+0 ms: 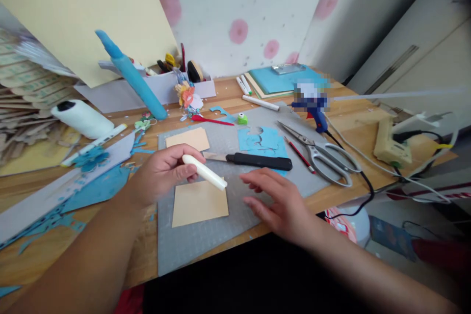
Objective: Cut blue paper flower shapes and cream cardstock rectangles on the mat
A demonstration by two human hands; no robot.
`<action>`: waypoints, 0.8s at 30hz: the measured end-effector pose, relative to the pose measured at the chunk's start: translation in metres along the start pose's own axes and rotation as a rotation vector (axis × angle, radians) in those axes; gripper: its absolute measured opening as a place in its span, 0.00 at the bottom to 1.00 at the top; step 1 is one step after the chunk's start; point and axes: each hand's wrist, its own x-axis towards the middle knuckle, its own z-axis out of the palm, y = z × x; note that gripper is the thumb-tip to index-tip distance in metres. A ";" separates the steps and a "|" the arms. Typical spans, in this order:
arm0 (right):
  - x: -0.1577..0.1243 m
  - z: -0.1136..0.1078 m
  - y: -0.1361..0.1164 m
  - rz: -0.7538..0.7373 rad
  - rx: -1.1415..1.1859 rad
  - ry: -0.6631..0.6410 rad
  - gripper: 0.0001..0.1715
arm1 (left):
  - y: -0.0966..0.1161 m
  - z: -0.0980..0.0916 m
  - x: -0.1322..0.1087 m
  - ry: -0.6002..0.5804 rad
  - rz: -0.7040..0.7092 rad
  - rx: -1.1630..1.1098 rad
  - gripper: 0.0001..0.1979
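Note:
My left hand (167, 169) is closed around a white marker (208, 174), which slants down to the right above the grey cutting mat (195, 245). Fingers and thumb apart, my right hand (277, 201) hovers empty to the right of the marker's lower end. Below the marker lies a tan card (200, 206); a second tan card (187, 140) sits farther back. Behind both hands is a black-handled utility knife (259, 161), its blade pointing left. It partly covers blue cut paper (261, 141).
Large scissors (320, 152) and a dark red pencil (300, 154) lie at right, near a blue glue gun (316, 113) with a trailing cord. A red tool (213, 120) and green punch (242, 118) stand behind. Blue scraps and a thread spool (83, 117) occupy the left.

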 end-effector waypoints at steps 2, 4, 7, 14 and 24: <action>0.015 0.011 -0.007 0.013 0.126 -0.046 0.22 | 0.002 0.002 -0.001 -0.003 0.011 -0.140 0.08; 0.030 0.018 -0.013 -0.002 0.202 -0.028 0.20 | 0.004 0.005 -0.002 0.014 0.014 -0.272 0.09; 0.054 0.025 -0.023 -0.005 0.204 -0.018 0.12 | 0.005 0.008 -0.004 0.133 0.032 -0.419 0.12; 0.154 0.026 -0.016 -0.060 -0.102 -0.101 0.12 | 0.003 0.005 0.002 0.618 0.047 -0.589 0.23; 0.398 0.084 -0.002 -0.096 -0.658 -0.225 0.17 | -0.003 0.001 0.007 0.720 -0.094 -0.415 0.13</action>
